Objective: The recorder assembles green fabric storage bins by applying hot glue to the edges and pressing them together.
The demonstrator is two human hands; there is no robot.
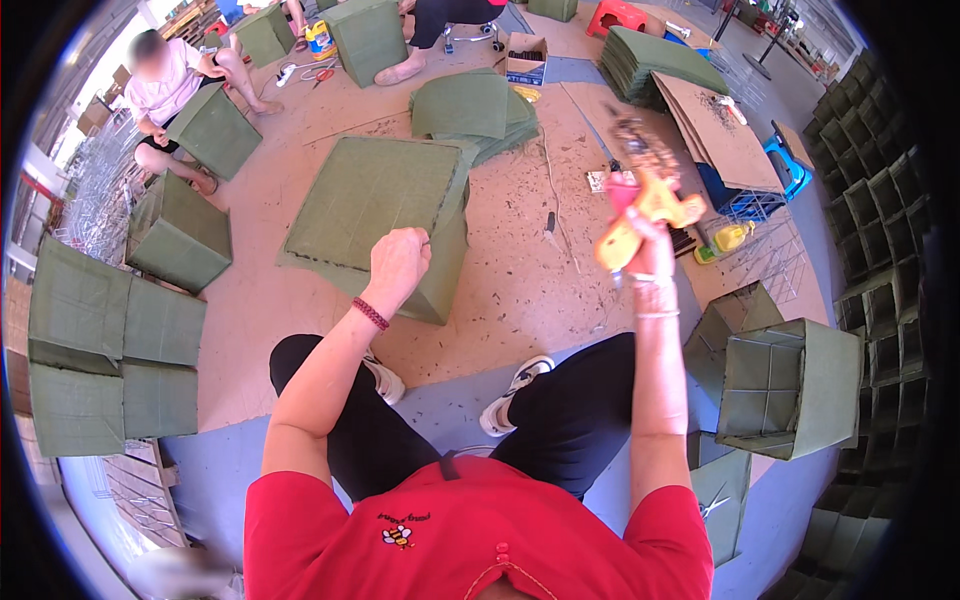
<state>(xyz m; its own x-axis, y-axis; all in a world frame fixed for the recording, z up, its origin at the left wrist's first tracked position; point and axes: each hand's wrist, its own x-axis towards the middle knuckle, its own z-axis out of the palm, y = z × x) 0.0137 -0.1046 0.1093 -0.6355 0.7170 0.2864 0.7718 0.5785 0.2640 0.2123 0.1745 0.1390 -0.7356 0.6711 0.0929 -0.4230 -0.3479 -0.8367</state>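
On the floor before you, your left hand (397,262) pinches the green fabric box (385,225) at its near edge. Your right hand (640,245) grips the yellow glue gun (650,210), raised; gluing seems under way, so next bring the nozzle to that seam.

The left hand (398,262) is closed in a fist, touching the near edge of a green fabric box (385,215) lying on the floor (520,290). The right hand (640,250) is raised, gripping a yellow glue gun (650,215). An open green box (790,385) stands at the right. Another person (165,85) sits near the floor's far left corner among more green boxes.
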